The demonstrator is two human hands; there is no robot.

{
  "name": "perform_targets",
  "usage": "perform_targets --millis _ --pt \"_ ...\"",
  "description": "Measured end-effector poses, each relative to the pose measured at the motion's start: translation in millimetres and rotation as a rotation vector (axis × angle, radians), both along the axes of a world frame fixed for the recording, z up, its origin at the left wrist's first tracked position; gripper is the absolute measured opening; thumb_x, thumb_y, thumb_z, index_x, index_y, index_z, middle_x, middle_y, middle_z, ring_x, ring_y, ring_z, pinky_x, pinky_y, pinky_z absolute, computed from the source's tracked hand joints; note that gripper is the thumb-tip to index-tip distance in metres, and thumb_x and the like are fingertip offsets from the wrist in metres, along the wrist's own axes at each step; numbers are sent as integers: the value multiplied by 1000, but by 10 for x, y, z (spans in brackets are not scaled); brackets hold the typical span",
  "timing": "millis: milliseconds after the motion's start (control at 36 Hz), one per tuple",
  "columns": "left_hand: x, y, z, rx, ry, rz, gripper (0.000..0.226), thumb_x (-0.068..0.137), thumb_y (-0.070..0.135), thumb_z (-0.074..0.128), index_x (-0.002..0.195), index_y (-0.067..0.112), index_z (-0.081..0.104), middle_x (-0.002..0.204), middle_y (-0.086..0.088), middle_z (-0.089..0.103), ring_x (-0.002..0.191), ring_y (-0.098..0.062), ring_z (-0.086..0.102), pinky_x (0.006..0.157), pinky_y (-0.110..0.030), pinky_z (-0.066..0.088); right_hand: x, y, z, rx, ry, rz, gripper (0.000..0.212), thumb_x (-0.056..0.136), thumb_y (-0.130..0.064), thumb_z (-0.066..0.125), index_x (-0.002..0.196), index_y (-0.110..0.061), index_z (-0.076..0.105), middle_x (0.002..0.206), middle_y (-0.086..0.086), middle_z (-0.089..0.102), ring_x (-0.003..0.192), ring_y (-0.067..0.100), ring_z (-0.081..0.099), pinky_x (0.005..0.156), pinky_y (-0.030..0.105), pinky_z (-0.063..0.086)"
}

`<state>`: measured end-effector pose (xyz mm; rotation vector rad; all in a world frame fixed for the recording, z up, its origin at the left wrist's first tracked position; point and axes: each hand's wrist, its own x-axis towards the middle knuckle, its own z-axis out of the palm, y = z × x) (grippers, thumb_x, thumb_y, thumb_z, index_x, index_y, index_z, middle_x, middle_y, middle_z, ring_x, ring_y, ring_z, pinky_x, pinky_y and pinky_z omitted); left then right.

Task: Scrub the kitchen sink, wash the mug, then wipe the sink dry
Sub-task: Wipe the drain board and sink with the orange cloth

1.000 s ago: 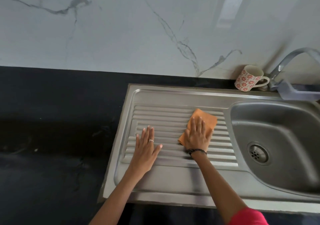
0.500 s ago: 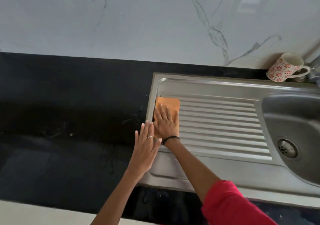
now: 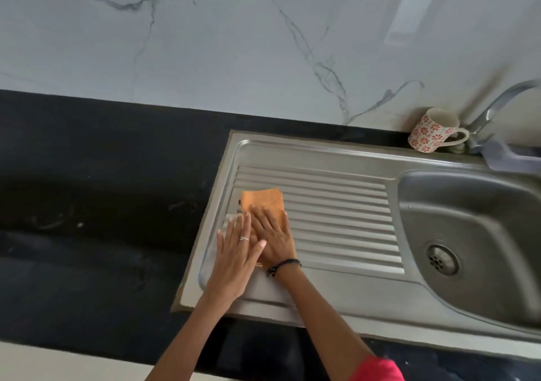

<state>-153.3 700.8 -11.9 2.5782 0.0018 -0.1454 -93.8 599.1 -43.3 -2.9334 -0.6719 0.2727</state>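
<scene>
A stainless steel sink (image 3: 336,158) has a ribbed drainboard on its left and a bowl with a round drain (image 3: 442,260) on its right. An orange cloth (image 3: 263,200) lies at the drainboard's left end. My right hand (image 3: 273,238) presses flat on the cloth, fingers spread. My left hand (image 3: 235,253) lies flat beside it on the sink's left edge, partly over the right hand's thumb side, holding nothing. A white mug (image 3: 433,131) with red flowers stands tilted at the back, next to the tap.
A chrome tap (image 3: 494,108) rises at the back right, with a grey-blue cloth (image 3: 509,158) lying by its base. Black countertop (image 3: 102,190) stretches left of the sink. A white marble wall (image 3: 234,43) stands behind it.
My right hand slid the orange cloth from the drainboard's middle to its far left end, then a little toward me. My left hand stayed flat near the left edge. The view shifted.
</scene>
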Motion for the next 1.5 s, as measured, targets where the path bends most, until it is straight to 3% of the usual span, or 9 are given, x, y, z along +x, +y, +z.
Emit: perform_targets --millis 56,167,389,528,639,806,889,1028,1500 --pt "-36 -106 -20 78 -81 -21 84 73 78 -18 138 26 -27 151 2 -12 143 -19 -6 114 -40 -7 27 -251 -10 27 -23 -42 53 80 -45 33 121 -30 62 125 -10 62 114 15 61 99 52 41" --pt "-173 -290 -82 119 51 -50 118 52 79 -38 147 15 -10 156 -4 -14 142 -18 -20 115 -38 -19 58 -787 2 99 -36 -166 53 76 -37 34 118 -27 65 119 -8 66 107 14 65 86 53 49" --pt "-328 -750 -47 206 39 -63 117 55 77 -36 149 18 2 157 1 8 138 -5 -8 109 -29 -17 12 -1705 -14 163 -142 -364 53 76 -33 33 116 -22 67 119 -4 66 106 17 66 87 55 47" --pt "-344 -1115 -74 233 3 -160 113 60 74 -35 149 16 4 157 1 7 145 -11 0 111 -30 -16 -92 -2161 -76 88 -51 -440 86 69 -47 -14 149 -30 14 156 -11 14 145 10 12 116 48 4" --pt "-347 -1426 -68 265 -3 -270 101 64 73 -32 147 21 -8 157 3 -5 145 -12 -9 107 -28 -22 -204 -2354 -85 86 -22 -513 91 64 -50 -19 150 -28 4 158 -8 2 146 12 4 115 50 0" --pt "-296 -1875 -9 283 -12 -377 61 101 39 27 149 21 -5 157 2 -10 144 -13 -13 110 -32 -18 -399 -2450 -51 90 58 -538 72 82 -51 -9 149 -27 -5 158 -8 -8 146 12 -3 117 50 1" --pt "-283 -1974 -22 304 -22 -418 59 101 37 27 150 20 -2 158 2 -4 145 -14 -10 109 -33 -18 -484 -2478 -47 61 88 -535 57 98 -43 10 149 -27 -8 157 -8 -11 146 11 -5 118 50 2" --pt "-309 -1975 -64 312 -33 -459 76 81 51 -5 150 19 4 158 0 4 146 -15 -5 108 -32 -17 -662 -2463 -24 52 115 -522 75 76 -51 -17 148 -29 -12 157 -10 -13 145 9 -8 116 49 -2" --pt "-487 -885 -63 204 -20 -235 60 98 40 28 149 18 6 157 3 6 146 -13 3 108 -28 -18 -662 -1303 18 49 95 -244 70 68 -44 -25 137 -31 -23 156 -6 -16 145 20 -13 114 55 -5"
